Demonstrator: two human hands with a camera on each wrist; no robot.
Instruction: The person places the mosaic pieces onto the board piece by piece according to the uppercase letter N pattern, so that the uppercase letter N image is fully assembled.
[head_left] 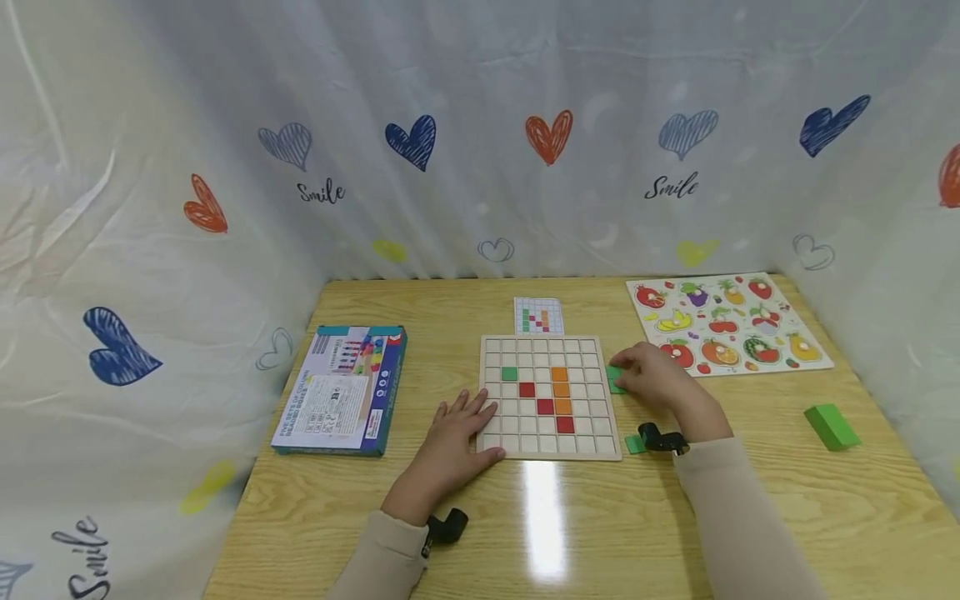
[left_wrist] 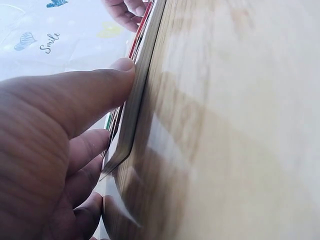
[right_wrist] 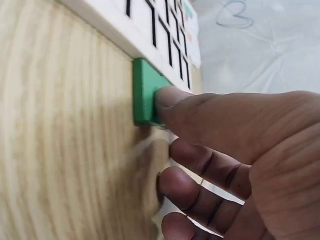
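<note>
While my left hand (head_left: 448, 446) lies spread on the pale wooden grid board (head_left: 532, 442), my right hand (head_left: 658, 382) pinches a flat green square tile (right_wrist: 144, 95).
The tile, just beside the board's right edge, should be light and stiff, perhaps slightly slippery on its face, so I'd take it by opposite edges; beyond the board lies a small white card (head_left: 538, 317) printed with a coloured pattern.

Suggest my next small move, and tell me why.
Probably lift the green tile with your right hand and set it below the board's green square: the card shows a green column there, but that cell looks empty.
</note>
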